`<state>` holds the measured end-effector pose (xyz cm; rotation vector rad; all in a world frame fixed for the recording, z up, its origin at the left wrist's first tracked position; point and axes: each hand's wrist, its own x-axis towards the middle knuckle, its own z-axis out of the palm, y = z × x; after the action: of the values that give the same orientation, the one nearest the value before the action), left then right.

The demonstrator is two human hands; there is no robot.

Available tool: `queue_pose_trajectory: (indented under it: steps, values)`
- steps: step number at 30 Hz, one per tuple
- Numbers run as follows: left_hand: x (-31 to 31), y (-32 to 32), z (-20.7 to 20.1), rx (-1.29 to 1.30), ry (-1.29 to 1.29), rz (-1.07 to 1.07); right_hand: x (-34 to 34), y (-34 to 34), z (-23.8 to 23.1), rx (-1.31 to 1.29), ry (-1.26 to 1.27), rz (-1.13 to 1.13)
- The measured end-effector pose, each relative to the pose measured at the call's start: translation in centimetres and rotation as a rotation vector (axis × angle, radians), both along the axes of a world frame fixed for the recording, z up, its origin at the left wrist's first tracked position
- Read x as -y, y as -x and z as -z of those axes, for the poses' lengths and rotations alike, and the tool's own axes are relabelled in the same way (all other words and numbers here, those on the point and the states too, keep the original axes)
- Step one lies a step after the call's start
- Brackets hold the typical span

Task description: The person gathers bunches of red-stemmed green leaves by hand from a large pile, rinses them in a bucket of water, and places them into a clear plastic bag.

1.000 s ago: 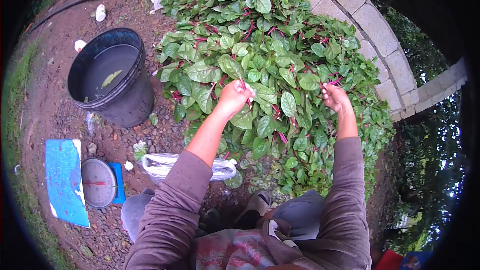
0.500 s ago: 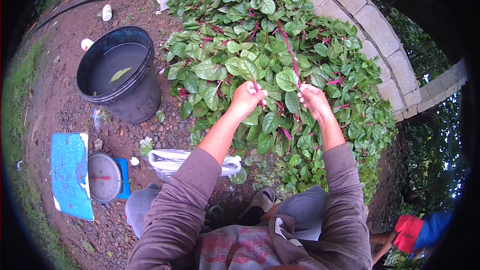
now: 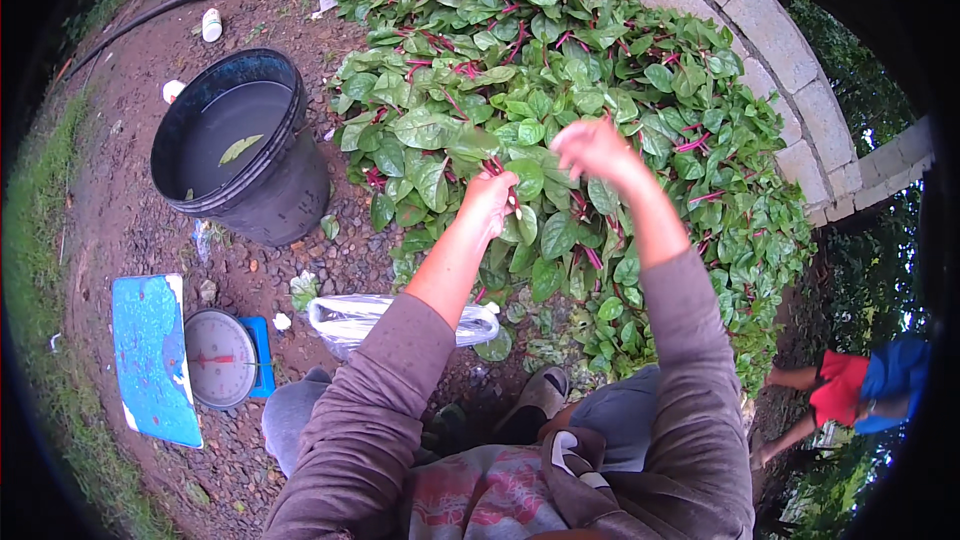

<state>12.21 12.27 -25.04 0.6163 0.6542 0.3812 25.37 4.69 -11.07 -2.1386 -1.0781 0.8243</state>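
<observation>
Apparently bunching stems [image 3: 492, 167]: clasping some in left hand [image 3: 487, 204] over the leaf heap [image 3: 590, 98]. Cannot tell grip of blurred right hand [image 3: 598, 152] alongside. Likely calls next for picking another stem.

No text can be read: markings on the scale dial [image 3: 221, 365], near left, and on the white bottle [image 3: 212, 26], far left, are too small to be made out.

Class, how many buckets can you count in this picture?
1: the black bucket stands left of the leafy pile; no other shows, though the pile could hide one.
</observation>
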Motion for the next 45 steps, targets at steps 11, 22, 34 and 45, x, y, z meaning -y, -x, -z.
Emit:
queue_pose_trajectory:
  steps: [11,22,34,45]
  values:
    - [1.4,-1.3,-2.7,0.053,-0.364,0.019,-0.9,-18.3,9.4,0.626,0.099,0.612]
    - [2.0,-2.3,-2.2,0.010,-0.399,-0.051,3.4,-10.2,0.4,0.668,-0.364,0.415]
    - [2.2,-2.2,-1.6,0.155,0.046,-0.016,4.4,2.5,4.8,0.402,-0.414,-0.320]
    - [1.8,-2.2,-2.2,0.131,-0.086,-0.055,5.9,-19.6,4.9,0.516,-0.093,0.471]
